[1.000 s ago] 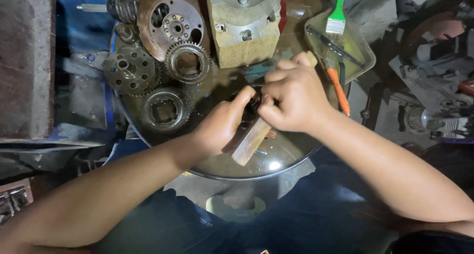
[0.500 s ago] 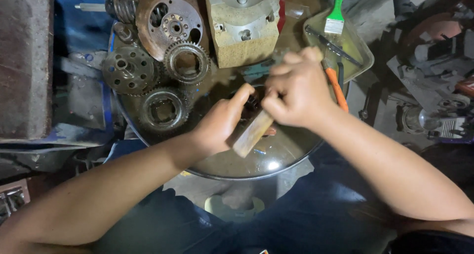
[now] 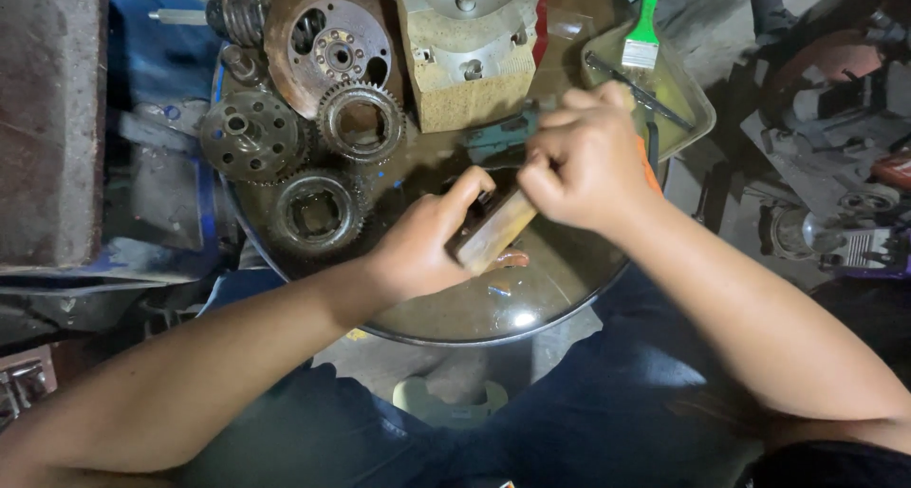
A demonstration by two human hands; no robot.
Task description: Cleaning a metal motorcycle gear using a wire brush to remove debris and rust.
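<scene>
While both hands (image 3: 512, 208) grip the wooden handle (image 3: 493, 232), its end now points lower-left.

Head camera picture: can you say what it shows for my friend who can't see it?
Two bare hands, left hand and right hand, grip a wooden handle over a round oily metal pan. Rusty gears lie at its far side, near a green brush.

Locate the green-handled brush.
In the head view the green-handled brush is at the top right, lying in the shallow tray just beyond the right hand, right of the tan metal housing.
</scene>
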